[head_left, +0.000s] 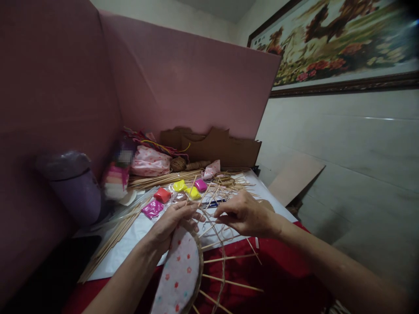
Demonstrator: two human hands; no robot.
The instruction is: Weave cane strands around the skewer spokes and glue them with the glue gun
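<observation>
My left hand (178,220) grips the upper edge of a craft piece with a white, flower-patterned fabric centre (180,272). A brown twine band borders this centre, and thin wooden sticks (234,258) radiate outward from it. Partway along the sticks, a strand of twine (223,266) runs round in an arc. My right hand (244,213) is closed in a pinch near the upper sticks, at the twine; its fingertips partly hide what they hold. Behind the hands lies a dark blue-handled tool (214,203), mostly covered.
Red, yellow and magenta packets (163,195) lie on the white sheet (131,244). Bundled sticks (113,242) rest at left, beside a purple bottle (77,192). Behind are a twine ball (178,164), a fabric bundle (152,161) and torn cardboard (222,148). Red cloth (278,270) covers the near side.
</observation>
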